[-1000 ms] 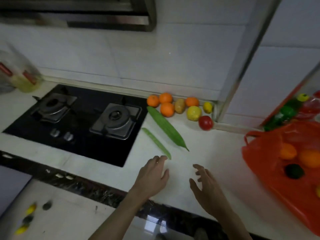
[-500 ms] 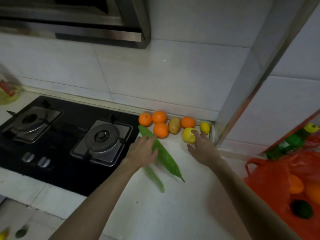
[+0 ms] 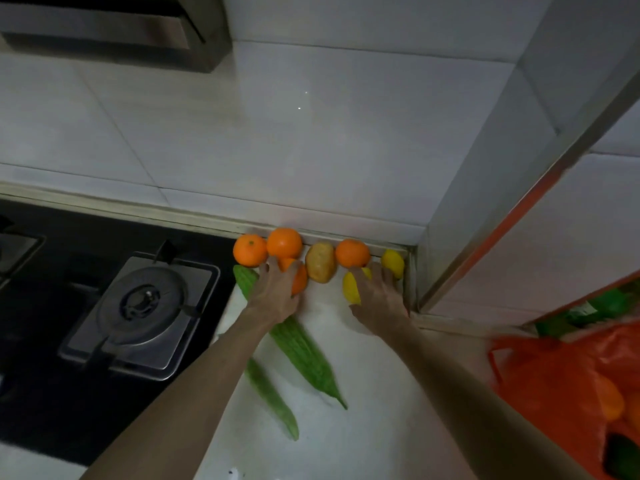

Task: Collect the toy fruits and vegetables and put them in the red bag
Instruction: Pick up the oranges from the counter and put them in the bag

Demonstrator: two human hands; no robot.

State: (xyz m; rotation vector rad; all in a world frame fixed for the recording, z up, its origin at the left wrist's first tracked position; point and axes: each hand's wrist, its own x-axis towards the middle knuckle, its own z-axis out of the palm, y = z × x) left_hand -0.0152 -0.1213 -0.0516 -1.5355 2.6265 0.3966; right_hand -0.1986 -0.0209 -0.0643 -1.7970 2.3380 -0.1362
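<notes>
Grips front orange [image 3: 300,280] w/ left hand [image 3: 277,294], fingers curled round it, 12 o'clock by wall [image 3: 311,150]. Covers big lemon [image 3: 350,289] w/ right hand [image 3: 379,297], 1 o'clock, fingers spread; hold unclear, poss. just touching. At 4 o'clock, red bag [image 3: 554,379], partly filled.

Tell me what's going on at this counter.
A person is collecting toy produce. The left hand grips an orange; the right hand lies over a lemon, its grip unclear. Three more oranges, a potato, a small lemon and two green vegetables wait on the counter. The red bag sits at right, partly filled.
</notes>
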